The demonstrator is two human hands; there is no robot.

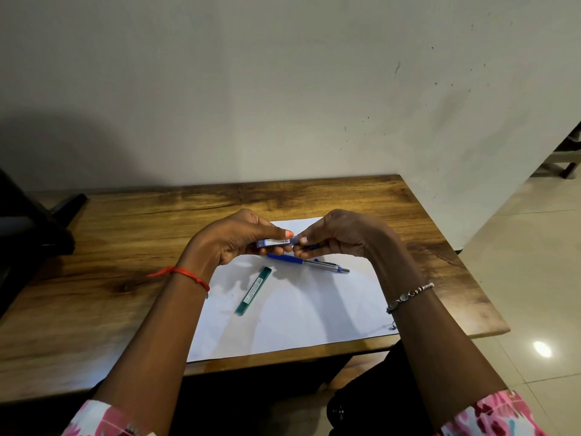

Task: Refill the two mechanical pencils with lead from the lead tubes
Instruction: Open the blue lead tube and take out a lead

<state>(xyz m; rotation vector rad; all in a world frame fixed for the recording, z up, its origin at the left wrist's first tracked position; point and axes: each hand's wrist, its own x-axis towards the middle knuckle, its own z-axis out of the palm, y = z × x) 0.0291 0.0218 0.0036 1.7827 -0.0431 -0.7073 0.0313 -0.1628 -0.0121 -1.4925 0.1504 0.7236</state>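
My left hand (242, 236) holds a blue lead tube (275, 242) level above the white paper (292, 313). My right hand (333, 236) pinches the tube's right end with thumb and forefinger. A bit of blue (312, 247) shows under the right hand's fingers; what it is I cannot tell. One mechanical pencil (309, 263), blue grip and silver barrel, lies on the paper just below my hands. A green lead tube (253, 291) lies slanted on the paper nearer to me. A second pencil is not clearly visible.
The wooden table (110, 247) stands against a white wall. A dark object (34, 228) sits at the table's far left. The table's right edge drops to a tiled floor (534, 278). My knees are below the front edge.
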